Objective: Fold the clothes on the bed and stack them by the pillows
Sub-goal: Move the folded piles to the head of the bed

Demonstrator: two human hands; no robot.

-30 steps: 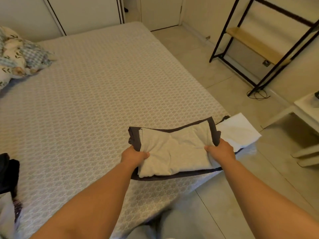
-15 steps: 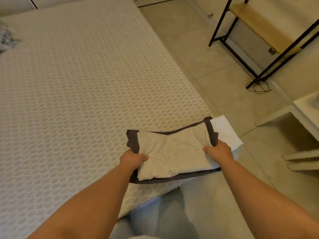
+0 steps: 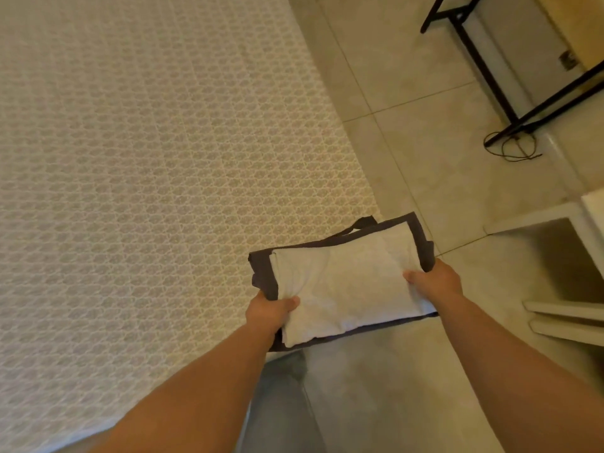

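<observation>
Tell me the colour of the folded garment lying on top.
Light grey top garment, over a dark grey one; head view.

Views: only one, the head camera, is recording.
Position: it is sitting on the person's head, by the bed's [image 3: 137, 165] corner.
Facing: it is tilting steeply down and forward, over both forearms.
Closeness: it is hanging at arm's length above the folded clothes [image 3: 343, 282].
Coverage: it is taking in the mattress left, tiled floor [image 3: 425, 165] right.
</observation>
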